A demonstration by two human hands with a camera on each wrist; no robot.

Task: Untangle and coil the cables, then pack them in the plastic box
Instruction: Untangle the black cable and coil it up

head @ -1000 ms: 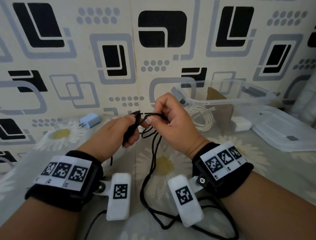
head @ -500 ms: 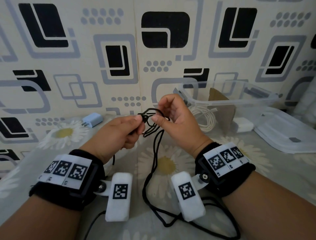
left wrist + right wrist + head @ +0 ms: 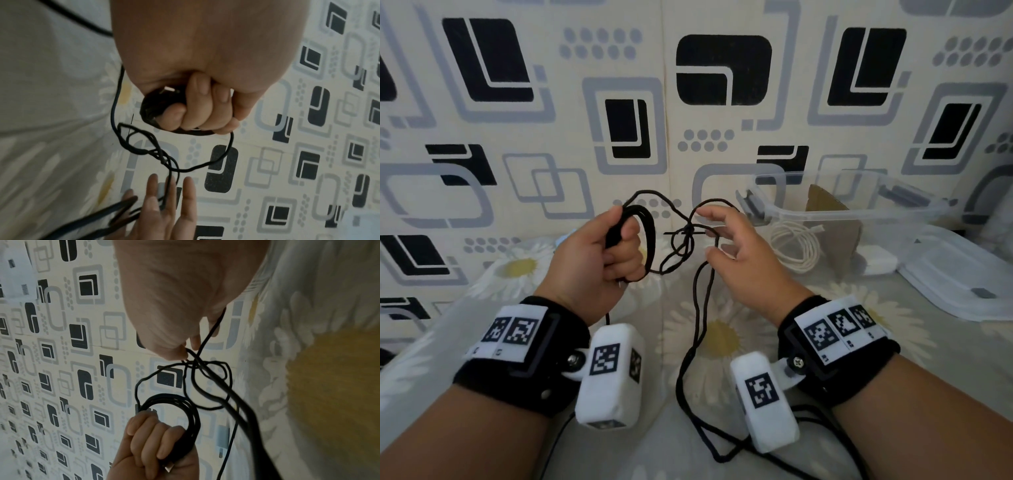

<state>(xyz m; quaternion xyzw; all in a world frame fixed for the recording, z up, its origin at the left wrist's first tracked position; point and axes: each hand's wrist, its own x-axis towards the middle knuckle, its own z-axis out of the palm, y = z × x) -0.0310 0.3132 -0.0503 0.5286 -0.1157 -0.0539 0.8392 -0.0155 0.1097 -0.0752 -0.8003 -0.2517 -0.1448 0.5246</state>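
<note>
My left hand (image 3: 616, 253) grips a small coil of black cable (image 3: 645, 226) upright in its fist; the left wrist view shows the fingers (image 3: 205, 105) curled round the coil (image 3: 148, 112). From the coil a strand runs into a loose knot (image 3: 685, 236) hanging between my hands. My right hand (image 3: 726, 240) is beside the knot with fingers spread and nearly straight, and a cable loop lies over them. The rest of the cable (image 3: 698, 325) drops to the flowered sheet. The clear plastic box (image 3: 859, 214) stands at the back right, holding a coiled white cable (image 3: 798, 250).
The box's clear lid (image 3: 962, 274) lies flat to the right of the box. A white charger block (image 3: 876, 263) sits by the box, and a brown cardboard piece (image 3: 825, 205) stands inside it. A patterned wall is close behind. More black cable trails near my wrists.
My hands have moved apart and risen. The right hand has let go of its pinch and spread its fingers. The knot, earlier bunched between the fingertips, now hangs loose between the hands.
</note>
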